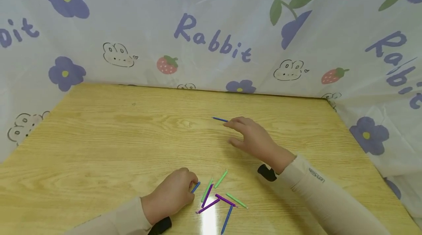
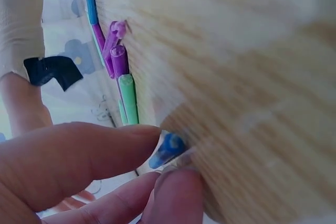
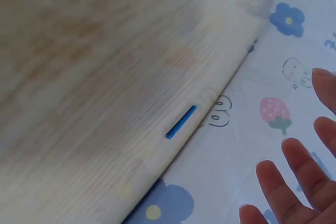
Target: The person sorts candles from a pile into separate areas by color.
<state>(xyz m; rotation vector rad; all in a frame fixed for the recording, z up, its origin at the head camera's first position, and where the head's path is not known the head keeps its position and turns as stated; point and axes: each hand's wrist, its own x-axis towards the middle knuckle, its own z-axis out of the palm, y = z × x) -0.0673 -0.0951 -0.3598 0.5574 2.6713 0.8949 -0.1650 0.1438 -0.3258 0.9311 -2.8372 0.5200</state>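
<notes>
Low on the table, my left hand pinches a slim blue stick. Seen from the left wrist, the thumb and fingers lie on either side of that blue stick's rounded end, close to the wood. My right hand hovers over the table with its fingers spread and nothing in them. Beyond its fingertips another blue stick lies on the wood, partly hidden in the head view. The right wrist view shows this far blue stick whole, apart from the fingers.
To the right of my left hand lies a loose group of sticks: green, purple and blue, some touching or crossing. A white printed sheet hangs behind the wooden table and at its sides.
</notes>
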